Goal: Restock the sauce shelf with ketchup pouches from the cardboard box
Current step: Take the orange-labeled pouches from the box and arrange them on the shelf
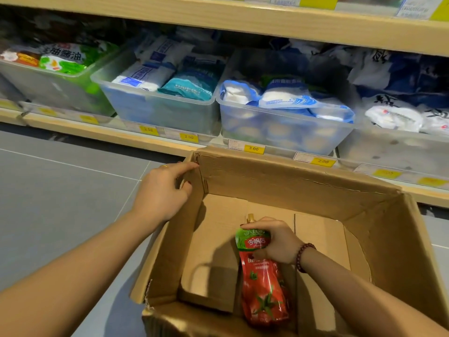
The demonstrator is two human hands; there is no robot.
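Inside the cardboard box, your right hand is clamping the ketchup pouch's green top; your left hand is pinching its far-left corner flap.

I see one ketchup pouch, red with tomato artwork, a green top band and a gold spout cap pointing toward the shelf, lying lengthwise inside the open cardboard box, whose brown flaps stand up.

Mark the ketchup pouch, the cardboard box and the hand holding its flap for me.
ketchup pouch [264, 295]: head view, on its red lower body.
cardboard box [279, 183]: head view, on the far inner wall.
left hand [162, 190]: head view, on the back of the hand.
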